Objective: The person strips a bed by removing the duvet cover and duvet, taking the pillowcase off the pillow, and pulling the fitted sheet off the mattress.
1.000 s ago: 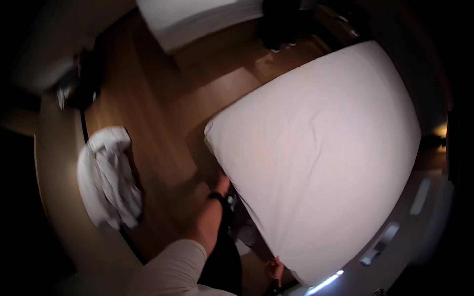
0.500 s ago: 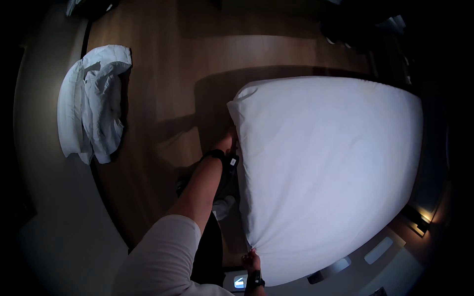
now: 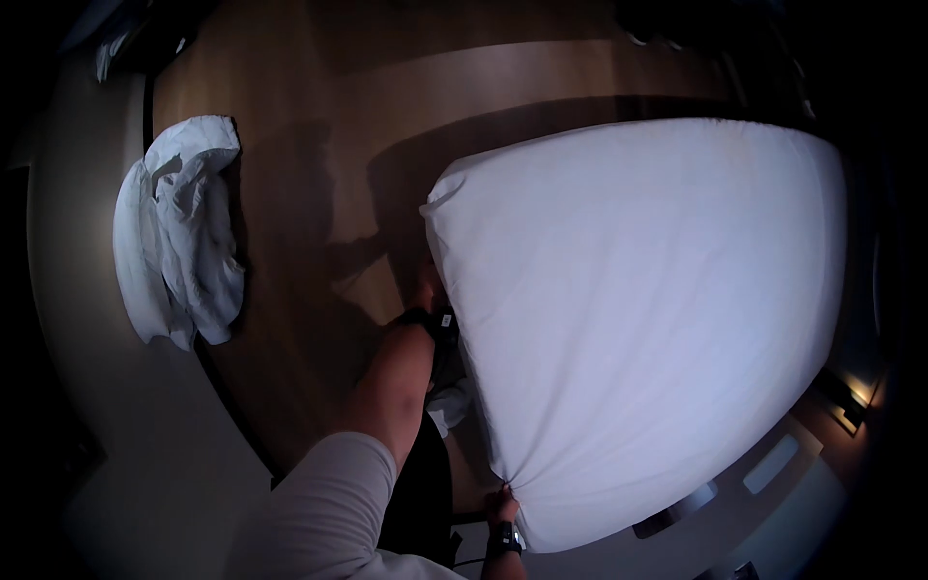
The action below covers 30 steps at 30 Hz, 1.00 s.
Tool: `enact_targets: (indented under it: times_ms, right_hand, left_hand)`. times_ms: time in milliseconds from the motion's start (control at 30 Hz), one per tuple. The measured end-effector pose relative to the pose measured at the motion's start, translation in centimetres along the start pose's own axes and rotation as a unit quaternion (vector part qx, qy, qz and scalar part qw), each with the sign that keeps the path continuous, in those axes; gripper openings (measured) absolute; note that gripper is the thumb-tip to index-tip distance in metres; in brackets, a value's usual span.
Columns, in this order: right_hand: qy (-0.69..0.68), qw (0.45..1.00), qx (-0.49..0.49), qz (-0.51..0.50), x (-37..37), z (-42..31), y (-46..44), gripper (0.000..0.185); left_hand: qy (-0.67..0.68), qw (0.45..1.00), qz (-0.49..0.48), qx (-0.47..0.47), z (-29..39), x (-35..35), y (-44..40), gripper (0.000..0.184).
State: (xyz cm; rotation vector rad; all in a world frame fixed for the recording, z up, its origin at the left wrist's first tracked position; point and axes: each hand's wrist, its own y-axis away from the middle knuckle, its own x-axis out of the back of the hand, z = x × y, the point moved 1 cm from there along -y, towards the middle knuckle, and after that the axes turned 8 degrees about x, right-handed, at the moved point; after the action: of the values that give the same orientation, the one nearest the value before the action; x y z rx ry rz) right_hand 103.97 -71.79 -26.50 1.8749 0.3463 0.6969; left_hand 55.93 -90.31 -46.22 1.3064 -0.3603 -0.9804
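Note:
A white fitted-looking bed sheet [image 3: 638, 319] covers the mattress, its corner folded at the far left. My right hand [image 3: 502, 502], with a dark band on the wrist, is closed on the sheet at the near side edge. Creases fan out from that grip across the top. My left hand [image 3: 426, 282] reaches along the mattress's left side, close against the hanging sheet below the folded corner. Its fingers are in shadow and partly hidden, so their grip cannot be made out. A dark strapped device sits on that wrist.
A crumpled white duvet or pillow heap [image 3: 188, 237] lies at the left by the wall. Wood floor [image 3: 290, 193] runs around the bed. A lit lamp [image 3: 856, 396] glows at the right. Something pale [image 3: 449, 406] rests on the floor beside the mattress.
The view has shifted slightly. My right hand keeps its hold, and the creases running from it look longer and tighter. My left hand stays by the mattress side, now darker.

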Motion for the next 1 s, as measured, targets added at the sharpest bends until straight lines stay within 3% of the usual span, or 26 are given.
enact_targets:
  times_ms: [133, 200, 267, 333, 367, 400, 433, 467, 533, 600, 633, 667, 733, 767, 833, 900, 933, 1000]
  right_hand:
    - [0.004, 1.0, -0.012, -0.017, -0.1, -1.2, 1.0, 0.011]
    - [-0.083, 0.994, -0.039, -0.053, -0.4, -1.3, 1.0, 0.01]
    - [-0.115, 0.991, -0.059, -0.023, 0.0, -0.6, 0.0, 0.009]
    - [-0.167, 0.981, -0.099, -0.002, 0.3, -1.0, 0.3, 0.007]
    - [-0.179, 0.977, -0.113, -0.009, -0.3, -1.8, 0.6, 0.006]
    - [-0.192, 0.973, -0.127, -0.019, -0.8, -2.0, 0.6, 0.006]
    - [-0.209, 0.969, -0.129, 0.0, -0.4, -1.2, -0.3, 0.007]
    - [-0.205, 0.969, -0.135, 0.009, -1.0, -1.7, 0.2, 0.007]
    - [-0.221, 0.966, -0.135, -0.012, -0.6, -0.8, -0.9, 0.008]
    - [-0.233, 0.963, -0.131, -0.024, -0.7, -0.5, -1.2, 0.011]
    - [-0.222, 0.966, -0.101, -0.087, -0.1, 0.3, -1.7, 0.006]
    - [-0.24, 0.961, -0.096, -0.095, -0.5, 0.5, -1.4, 0.006]
    - [-0.165, 0.961, -0.122, -0.186, -1.6, 0.7, -0.2, 0.021]
    - [-0.182, 0.957, -0.113, -0.195, -2.7, 1.3, 0.5, 0.021]
    - [-0.222, 0.933, -0.19, -0.21, -6.1, 3.2, 2.6, 0.052]
    - [-0.274, 0.893, -0.212, -0.289, -10.1, 3.5, 5.0, 0.079]
    - [-0.302, 0.862, -0.198, -0.355, -11.7, 3.4, 6.6, 0.09]
    - [-0.416, 0.786, -0.18, -0.42, -14.8, 2.6, 8.5, 0.09]
  left_hand:
    - [0.016, 0.998, -0.053, 0.015, 0.1, -0.1, -0.4, 0.033]
    - [0.025, 0.994, -0.102, 0.029, 0.6, 0.1, -0.6, 0.033]
    - [0.031, 0.988, -0.148, 0.045, 1.1, 1.5, -0.6, 0.034]
    - [-0.274, 0.92, -0.211, -0.186, 0.9, 2.9, 0.0, 0.044]
    - [-0.13, 0.975, -0.177, -0.04, 3.6, -0.2, 4.0, 0.049]
    - [0.018, 0.985, -0.134, 0.103, 5.3, -2.0, 6.5, 0.055]
    - [-0.027, 0.977, -0.172, 0.121, 5.3, 0.1, 5.6, 0.061]
    - [-0.046, 0.959, -0.247, 0.131, 7.1, -2.2, 11.0, 0.063]
    - [-0.232, 0.94, -0.241, 0.071, 6.4, 1.0, 12.7, 0.065]
    - [-0.126, 0.928, -0.251, 0.244, 6.2, 4.1, 13.3, 0.055]
    - [-0.295, 0.897, -0.309, 0.11, 5.5, 5.9, 13.6, 0.05]
    - [-0.427, 0.832, -0.355, 0.008, 5.9, 5.4, 16.6, 0.048]
    - [-0.61, 0.665, -0.389, -0.184, 7.2, 2.5, 25.3, 0.045]
    - [-0.509, 0.779, -0.361, -0.063, 6.3, 4.5, 25.9, 0.045]
    - [-0.365, 0.868, -0.331, 0.056, 5.2, 6.3, 28.3, 0.045]
    - [-0.201, 0.919, -0.284, 0.183, 5.5, 2.2, 32.6, 0.046]
    - [-0.219, 0.911, -0.302, 0.175, 5.6, 2.0, 32.7, 0.046]
    - [-0.114, 0.91, -0.341, 0.208, 5.3, 3.0, 32.1, 0.045]
